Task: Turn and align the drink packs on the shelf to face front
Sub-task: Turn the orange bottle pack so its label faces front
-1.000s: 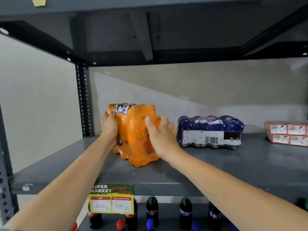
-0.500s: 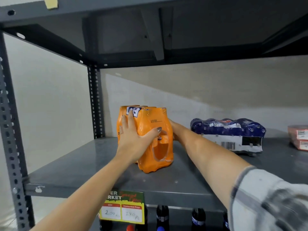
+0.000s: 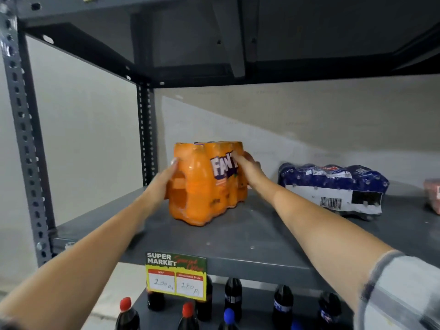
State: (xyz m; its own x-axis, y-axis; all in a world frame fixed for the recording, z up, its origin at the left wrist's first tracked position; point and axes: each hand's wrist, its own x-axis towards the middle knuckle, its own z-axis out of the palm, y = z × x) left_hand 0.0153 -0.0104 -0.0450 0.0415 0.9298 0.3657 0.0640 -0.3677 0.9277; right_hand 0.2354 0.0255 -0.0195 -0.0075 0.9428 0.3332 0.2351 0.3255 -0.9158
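Note:
An orange shrink-wrapped drink pack [image 3: 202, 186] stands upright on the grey metal shelf [image 3: 238, 244], its white logo turned toward the front right. My left hand [image 3: 164, 182] presses flat against the pack's left side. My right hand [image 3: 247, 167] grips its upper right edge, partly over the logo. A dark blue drink pack [image 3: 333, 186] lies to the right on the shelf, its white barcode label facing front. Both hands are on the orange pack.
A pink pack [image 3: 432, 196] shows at the far right edge. A price tag sign [image 3: 176, 275] hangs on the shelf's front lip. Several dark soda bottles [image 3: 233, 298] stand on the shelf below. A perforated steel upright [image 3: 145, 139] stands behind the orange pack.
The orange pack has been rotated on the shelf so its logo now shows at the front right. My left hand shifted from its front to its left side, my right hand to the upper right edge.

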